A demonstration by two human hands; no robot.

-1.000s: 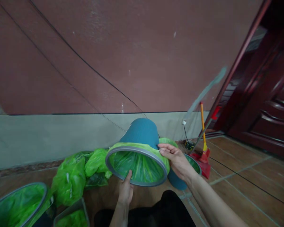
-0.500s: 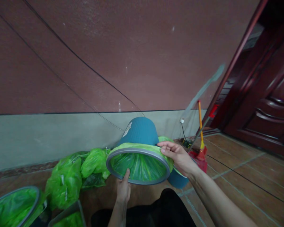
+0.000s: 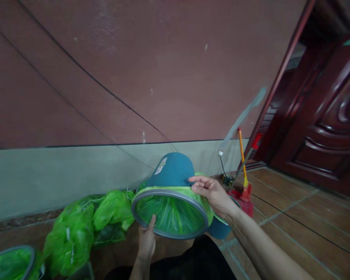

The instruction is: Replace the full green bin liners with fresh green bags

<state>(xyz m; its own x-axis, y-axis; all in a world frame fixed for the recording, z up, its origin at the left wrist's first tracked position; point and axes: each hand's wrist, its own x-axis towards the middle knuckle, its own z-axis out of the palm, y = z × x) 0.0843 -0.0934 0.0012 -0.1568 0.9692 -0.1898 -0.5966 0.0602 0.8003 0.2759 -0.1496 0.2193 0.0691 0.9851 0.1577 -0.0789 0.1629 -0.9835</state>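
Note:
A blue trash can (image 3: 175,168) is tipped on its side, its mouth with a grey rim ring (image 3: 134,212) facing me. Inside it is a green plastic bag (image 3: 173,214), whose edge is folded out over the rim. My left hand (image 3: 147,239) grips the lower left of the rim, thumb inside the mouth and fingers hidden beneath. On the right side, my right hand (image 3: 211,192) pinches the folded bag edge at the rim between thumb and fingers.
Behind the held can stands another blue can (image 3: 220,228). Knotted green bags (image 3: 72,241) lie along the wall at left, with a lined can (image 3: 32,258) at the lower left. A red dustpan (image 3: 247,204) and yellow-handled broom (image 3: 242,155) lean near the door (image 3: 317,136).
The view has shifted slightly, so the can and both hands appear a little lower. Both hands keep their hold on the can and bag edge.

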